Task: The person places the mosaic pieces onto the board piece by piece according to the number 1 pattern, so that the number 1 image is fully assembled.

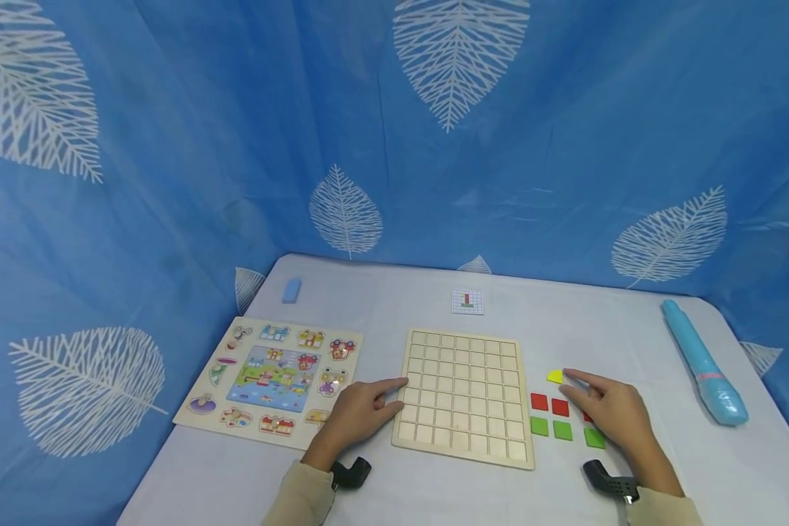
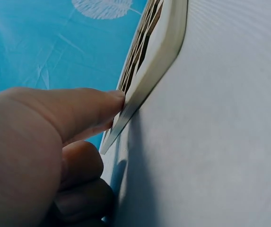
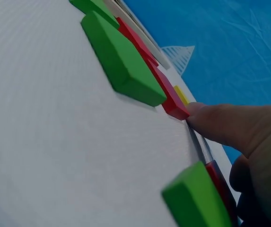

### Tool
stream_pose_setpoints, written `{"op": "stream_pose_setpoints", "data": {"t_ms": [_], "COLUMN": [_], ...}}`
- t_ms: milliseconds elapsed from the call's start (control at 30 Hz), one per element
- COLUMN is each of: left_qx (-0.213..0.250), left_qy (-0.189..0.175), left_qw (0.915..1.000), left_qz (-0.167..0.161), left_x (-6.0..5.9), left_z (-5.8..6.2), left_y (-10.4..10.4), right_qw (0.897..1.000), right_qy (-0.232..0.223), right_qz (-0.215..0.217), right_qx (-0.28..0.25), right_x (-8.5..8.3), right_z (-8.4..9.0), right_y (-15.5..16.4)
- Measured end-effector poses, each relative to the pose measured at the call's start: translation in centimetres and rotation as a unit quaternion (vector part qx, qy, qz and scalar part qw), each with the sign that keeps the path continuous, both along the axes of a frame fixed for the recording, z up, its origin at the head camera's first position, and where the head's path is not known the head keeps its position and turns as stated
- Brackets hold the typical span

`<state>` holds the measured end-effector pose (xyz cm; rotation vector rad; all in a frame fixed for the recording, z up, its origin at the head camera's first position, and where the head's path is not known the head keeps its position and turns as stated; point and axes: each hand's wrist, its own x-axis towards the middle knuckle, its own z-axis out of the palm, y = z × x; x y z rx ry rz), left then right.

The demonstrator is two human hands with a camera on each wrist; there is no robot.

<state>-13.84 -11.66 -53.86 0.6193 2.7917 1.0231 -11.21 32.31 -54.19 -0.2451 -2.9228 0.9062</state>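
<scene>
A wooden grid board (image 1: 463,398) lies flat in the middle of the table, its cells bare. My left hand (image 1: 363,413) rests beside it, and the straight index finger (image 2: 85,109) touches the board's left edge (image 2: 147,78). Right of the board lie red tiles (image 1: 549,404), green tiles (image 1: 551,428) and one yellow piece (image 1: 555,376). My right hand (image 1: 610,413) lies over these tiles, its index fingertip (image 3: 206,120) against the yellow piece. The right wrist view shows a green tile (image 3: 121,59), a red tile (image 3: 168,94) and the yellow piece (image 3: 181,94) close to the finger. Neither hand holds anything.
A small pattern card (image 1: 467,302) lies behind the board. A colourful peg puzzle (image 1: 272,380) sits at the left, with a blue block (image 1: 291,290) beyond it. A long blue pen-shaped object (image 1: 703,363) lies at the far right. A blue leaf-print curtain (image 1: 394,131) surrounds the table.
</scene>
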Motion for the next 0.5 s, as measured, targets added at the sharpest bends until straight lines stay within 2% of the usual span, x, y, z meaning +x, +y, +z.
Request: {"op": "stream_pose_setpoints", "data": {"t_ms": [267,500], "left_qx": [-0.002,-0.004], "left_qy": [0.003,0.000], "left_qw": [1.0000,1.0000], "left_qz": [0.005,0.007], "left_x": [0.08,0.16], "left_z": [0.11,0.16], "left_y": [-0.03,0.06], "right_qw": [1.000,1.000], "right_qy": [0.016,0.011], "right_qz": [0.004,0.004], "right_qx": [0.017,0.028], "right_x": [-0.25,-0.21], "right_z": [-0.02,-0.10], "right_y": [-0.19,-0.27]}}
